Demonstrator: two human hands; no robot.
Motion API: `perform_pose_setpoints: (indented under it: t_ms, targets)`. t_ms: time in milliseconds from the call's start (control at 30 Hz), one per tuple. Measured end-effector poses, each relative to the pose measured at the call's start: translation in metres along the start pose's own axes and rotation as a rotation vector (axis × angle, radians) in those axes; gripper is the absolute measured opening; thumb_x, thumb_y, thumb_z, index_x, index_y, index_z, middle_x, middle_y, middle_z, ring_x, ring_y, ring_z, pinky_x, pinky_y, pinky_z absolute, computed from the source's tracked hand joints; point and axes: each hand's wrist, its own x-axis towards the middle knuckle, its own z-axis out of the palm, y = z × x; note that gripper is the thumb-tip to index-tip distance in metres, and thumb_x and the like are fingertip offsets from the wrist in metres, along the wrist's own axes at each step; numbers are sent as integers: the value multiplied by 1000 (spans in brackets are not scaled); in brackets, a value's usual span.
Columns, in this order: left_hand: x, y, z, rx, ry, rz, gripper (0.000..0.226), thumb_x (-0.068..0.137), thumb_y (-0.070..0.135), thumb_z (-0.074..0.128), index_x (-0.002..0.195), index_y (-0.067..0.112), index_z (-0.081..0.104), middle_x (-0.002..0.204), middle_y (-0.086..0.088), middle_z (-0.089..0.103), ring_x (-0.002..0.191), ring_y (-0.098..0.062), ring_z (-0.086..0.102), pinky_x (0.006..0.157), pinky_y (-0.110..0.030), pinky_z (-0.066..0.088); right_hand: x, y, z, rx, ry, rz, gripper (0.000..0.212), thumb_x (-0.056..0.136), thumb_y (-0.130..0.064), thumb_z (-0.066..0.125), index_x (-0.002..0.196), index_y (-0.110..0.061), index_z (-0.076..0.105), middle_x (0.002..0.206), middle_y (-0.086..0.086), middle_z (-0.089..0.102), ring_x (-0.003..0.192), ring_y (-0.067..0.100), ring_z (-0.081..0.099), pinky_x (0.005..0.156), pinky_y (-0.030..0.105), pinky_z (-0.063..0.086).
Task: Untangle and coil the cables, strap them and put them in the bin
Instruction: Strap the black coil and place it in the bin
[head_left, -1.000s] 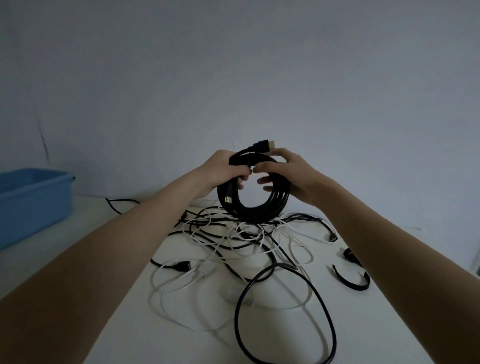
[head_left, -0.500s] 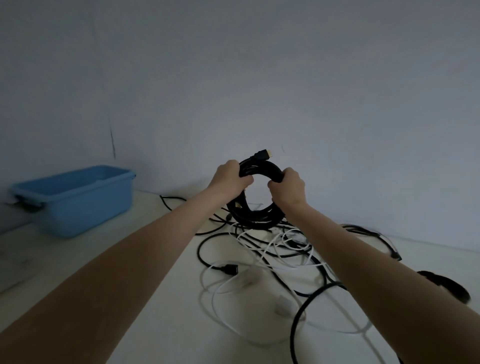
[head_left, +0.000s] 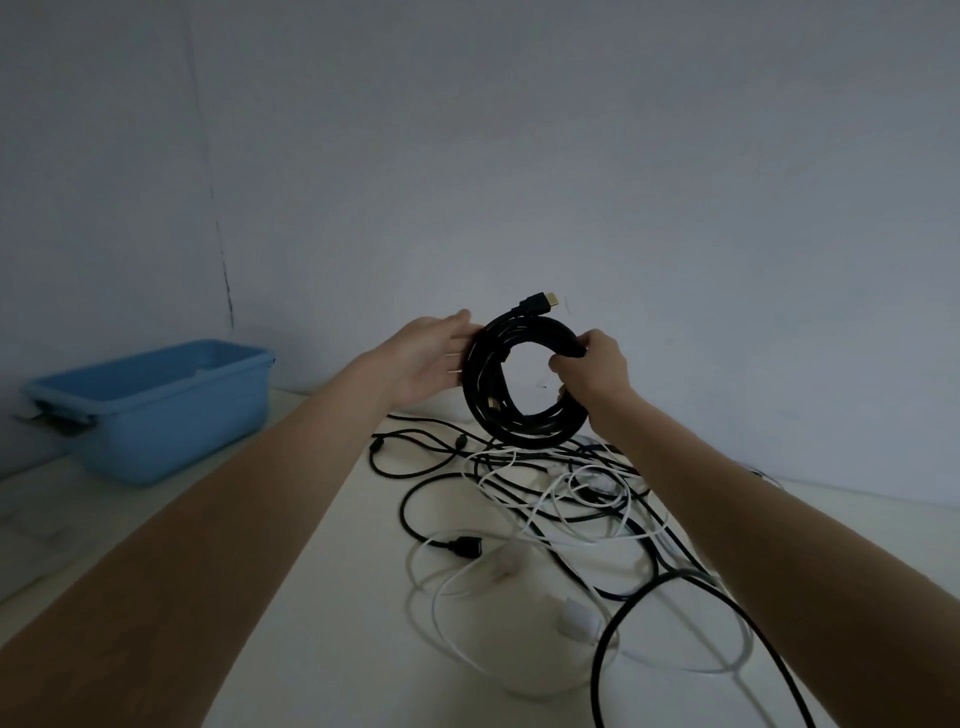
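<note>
Fingers (head_left: 563, 361) of the right hand (head_left: 592, 374) curl round the coiled black cable (head_left: 519, 384) at about its three o'clock side, thumb over the top strands, gripping it firmly. The left hand (head_left: 428, 364) lies with straight fingers flat against the coil's nine o'clock side, steadying it without closing round it. Both hands hold the coil upright in the air above the far part of the worktop (head_left: 322, 597), and a gold-tipped plug (head_left: 540, 301) sticks out at its twelve o'clock.

As for progress: this one cable looks fully wound into several neat loops, so its untangling and coiling appear done. I see no strap round it; whether one sits under the right hand cannot be told. If none is there, strapping is the next step, and then the coil goes into the blue bin (head_left: 150, 410), which stands well apart at nine o'clock from the coil, on the worktop's left end by the wall. Its inside is only partly in view, and no cable shows there.

Most of the job remains. A tangle of black and white cables (head_left: 550, 499) lies spread on the worktop below the coil, toward six o'clock, with loops crossing one another and several plugs loose among them.
</note>
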Motion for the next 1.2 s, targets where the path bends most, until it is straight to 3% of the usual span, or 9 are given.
perform_pose_setpoints:
  t_ms: [133, 267, 367, 567, 667, 767, 933, 1100, 1200]
  targets:
    - [-3, -3, 6, 8, -45, -2, 23, 98, 22, 48, 99, 4, 63, 89, -13, 72, 84, -18, 69, 89, -33, 52, 1, -4, 0, 23, 3, -19, 14, 86, -1, 51, 97, -8, 44, 88, 12, 53, 54, 18, 51, 49, 25, 40]
    - [-2, -1, -2, 28, 78, 49, 18, 97, 18, 51, 96, 5, 63, 77, -7, 72, 75, -15, 68, 94, -37, 50, 6, -10, 18, -13, 9, -48, 14, 86, -3, 50, 99, -8, 45, 94, 14, 54, 70, 27, 55, 61, 32, 46]
    - [-9, -4, -31, 48, 126, 31, 19, 95, 26, 56, 97, 9, 64, 84, -7, 72, 81, -17, 67, 95, -41, 50, 10, -17, 48, -10, -41, -39, 23, 86, -4, 52, 109, -2, 48, 94, 15, 54, 66, 24, 54, 52, 27, 43]
    - [-33, -19, -113, 93, 177, -83, 14, 89, 17, 63, 99, 7, 59, 84, -8, 66, 79, -20, 66, 66, -32, 60, 25, -32, 146, 204, -164, 87, 37, 84, -9, 64, 116, 1, 49, 91, 15, 55, 57, 16, 53, 47, 23, 41]
    - [-27, -13, -173, 212, 449, 44, 10, 91, 13, 60, 96, 4, 57, 81, -9, 62, 69, -15, 62, 57, -19, 57, 26, -52, 221, 343, -322, 116, 58, 78, -16, 72, 125, 2, 43, 101, 17, 56, 86, 27, 61, 75, 37, 54]
    - [-22, -7, -227, 313, 718, 114, 12, 92, 13, 59, 91, 2, 54, 81, -13, 58, 66, -18, 58, 54, -19, 52, 22, -73, 280, 398, -440, 1, 67, 82, -20, 69, 132, 0, 30, 118, 19, 52, 111, 32, 56, 96, 42, 47]
    - [-17, -10, -321, 528, 1036, 29, 39, 94, 24, 54, 112, -11, 56, 108, -30, 62, 85, -33, 61, 77, -41, 54, 22, -91, 362, 247, -567, -324, 60, 90, -28, 60, 140, -15, 27, 123, 18, 51, 106, 26, 55, 80, 23, 47]
    - [-8, -20, -366, 776, 1039, -84, 45, 94, 27, 54, 123, -7, 50, 105, -21, 59, 85, -28, 54, 63, -30, 44, 26, -93, 420, 119, -613, -489, 37, 95, -19, 52, 131, -12, 44, 120, 21, 51, 95, 25, 55, 74, 19, 38]
    - [-3, -23, -381, 1051, 930, -203, 54, 93, 31, 55, 134, -3, 41, 118, -19, 57, 98, -29, 57, 75, -29, 45, 32, -88, 440, -128, -625, -577, 28, 97, -22, 46, 119, -6, 54, 117, 19, 52, 96, 27, 53, 78, 27, 37]
